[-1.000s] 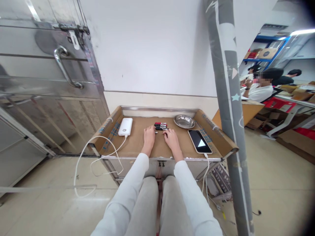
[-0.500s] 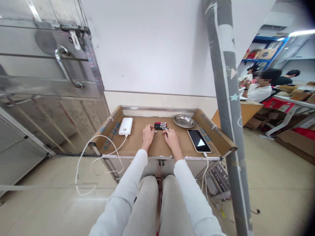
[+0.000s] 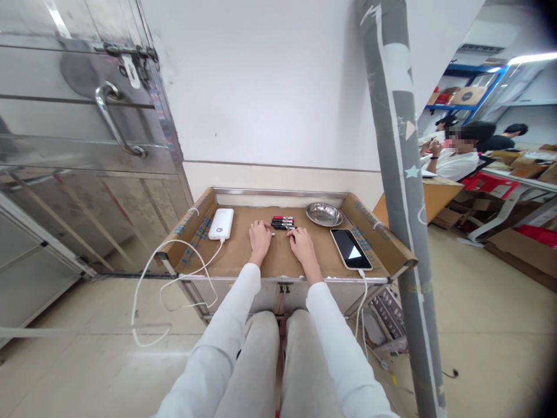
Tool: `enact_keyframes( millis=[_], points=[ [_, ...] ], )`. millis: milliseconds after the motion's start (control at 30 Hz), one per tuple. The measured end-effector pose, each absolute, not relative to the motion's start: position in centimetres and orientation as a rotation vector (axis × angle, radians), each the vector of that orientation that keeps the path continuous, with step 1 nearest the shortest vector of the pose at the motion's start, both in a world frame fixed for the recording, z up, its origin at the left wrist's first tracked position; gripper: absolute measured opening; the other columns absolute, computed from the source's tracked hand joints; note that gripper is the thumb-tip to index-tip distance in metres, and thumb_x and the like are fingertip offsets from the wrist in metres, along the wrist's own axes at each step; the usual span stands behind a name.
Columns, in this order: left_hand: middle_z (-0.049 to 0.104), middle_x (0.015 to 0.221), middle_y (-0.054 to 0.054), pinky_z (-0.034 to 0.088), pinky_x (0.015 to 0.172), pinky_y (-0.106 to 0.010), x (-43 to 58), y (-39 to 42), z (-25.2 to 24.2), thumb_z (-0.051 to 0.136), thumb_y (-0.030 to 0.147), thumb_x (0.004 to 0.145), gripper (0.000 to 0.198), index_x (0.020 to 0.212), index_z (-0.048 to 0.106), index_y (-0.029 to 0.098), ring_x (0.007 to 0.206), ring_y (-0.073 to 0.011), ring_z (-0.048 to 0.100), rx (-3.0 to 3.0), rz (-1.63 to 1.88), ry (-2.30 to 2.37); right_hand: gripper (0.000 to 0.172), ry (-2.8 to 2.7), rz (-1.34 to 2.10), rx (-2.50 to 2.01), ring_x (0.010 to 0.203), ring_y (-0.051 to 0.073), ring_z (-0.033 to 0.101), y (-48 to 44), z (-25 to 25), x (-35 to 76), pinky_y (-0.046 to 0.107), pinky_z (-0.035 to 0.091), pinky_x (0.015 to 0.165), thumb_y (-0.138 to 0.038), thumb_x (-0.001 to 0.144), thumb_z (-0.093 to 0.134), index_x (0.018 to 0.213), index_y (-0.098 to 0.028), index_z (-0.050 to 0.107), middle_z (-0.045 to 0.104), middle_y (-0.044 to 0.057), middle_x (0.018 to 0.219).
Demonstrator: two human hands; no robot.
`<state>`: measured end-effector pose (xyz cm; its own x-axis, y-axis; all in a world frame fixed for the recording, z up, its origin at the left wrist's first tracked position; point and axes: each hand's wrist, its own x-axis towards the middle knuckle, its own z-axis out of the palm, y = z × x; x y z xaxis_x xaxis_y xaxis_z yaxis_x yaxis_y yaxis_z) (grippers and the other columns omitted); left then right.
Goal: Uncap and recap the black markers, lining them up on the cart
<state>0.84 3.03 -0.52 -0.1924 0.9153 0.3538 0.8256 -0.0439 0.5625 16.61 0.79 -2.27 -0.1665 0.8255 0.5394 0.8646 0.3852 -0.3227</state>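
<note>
Several red and black markers (image 3: pixel 282 222) lie side by side on a cardboard-covered tabletop (image 3: pixel 278 261). My left hand (image 3: pixel 260 238) rests palm down just to their left, its fingers slightly bent and apart. A small whitish piece (image 3: pixel 272 234) shows by its fingertips; its kind is too small to tell. On the right, my right hand (image 3: pixel 301 244) lies palm down with loosely bent fingers, their tips close to the end of the nearest black marker. Whether they touch it is unclear. No held object is visible in my right hand.
A white power bank (image 3: pixel 221 223) with a cable lies left. A round metal dish (image 3: pixel 324 214) stands back right, with a plugged-in phone (image 3: pixel 351 249) in front. Raised cardboard sides edge the table. A grey wrapped pole (image 3: pixel 402 174) rises at right; people (image 3: pixel 456 159) sit beyond.
The view shifts very slightly. Both hands stay in nearly the same place beside the markers, and the other objects keep their positions.
</note>
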Motion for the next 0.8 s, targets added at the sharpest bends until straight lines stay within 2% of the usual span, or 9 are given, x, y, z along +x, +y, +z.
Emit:
enact_keyframes(
  millis=[200, 433, 600, 800],
  points=[
    [0.064, 0.103, -0.009, 0.038, 0.090, -0.034, 0.60, 3.40, -1.08, 0.041, 0.006, 0.083, 0.025, 0.089, 0.062, 0.017, 0.102, -0.0223, 0.053, 1.893, 1.080, 2.076, 0.024, -1.991, -0.068, -1.446, 0.090, 0.021, 0.049, 0.90, -2.43, 16.61, 0.031, 0.037, 0.084, -0.010, 0.086, 0.042, 0.091, -0.018, 0.064, 0.062, 0.008, 0.093],
    [0.064, 0.109, -0.009, 0.036, 0.092, -0.038, 0.66, 3.10, -1.09, 0.041, 0.012, 0.087, 0.022, 0.097, 0.059, 0.019, 0.107, -0.0248, 0.052, 1.865, 1.064, 2.131, 0.024, -1.991, -0.083, -1.457, 0.090, 0.021, 0.050, 0.91, -2.37, 16.58, 0.031, 0.038, 0.085, -0.011, 0.088, 0.041, 0.093, -0.018, 0.063, 0.062, 0.008, 0.093],
    [0.063, 0.112, -0.009, 0.035, 0.093, -0.039, 0.82, 2.90, -0.83, 0.036, 0.009, 0.087, 0.026, 0.102, 0.055, 0.019, 0.106, -0.0237, 0.054, 1.827, 1.059, 2.145, 0.026, -1.948, -0.074, -1.447, 0.092, 0.021, 0.052, 0.77, -2.23, 16.51, 0.033, 0.039, 0.086, -0.009, 0.086, 0.040, 0.098, -0.018, 0.061, 0.062, 0.008, 0.097],
    [0.063, 0.111, -0.010, 0.035, 0.093, -0.039, 0.85, 2.76, -0.74, 0.039, 0.011, 0.087, 0.023, 0.101, 0.055, 0.019, 0.107, -0.0233, 0.054, 1.868, 1.035, 2.147, 0.026, -1.919, -0.017, -1.412, 0.094, 0.022, 0.053, 0.76, -2.15, 16.46, 0.033, 0.040, 0.088, -0.009, 0.086, 0.038, 0.098, -0.017, 0.059, 0.062, 0.009, 0.098]
  ],
)
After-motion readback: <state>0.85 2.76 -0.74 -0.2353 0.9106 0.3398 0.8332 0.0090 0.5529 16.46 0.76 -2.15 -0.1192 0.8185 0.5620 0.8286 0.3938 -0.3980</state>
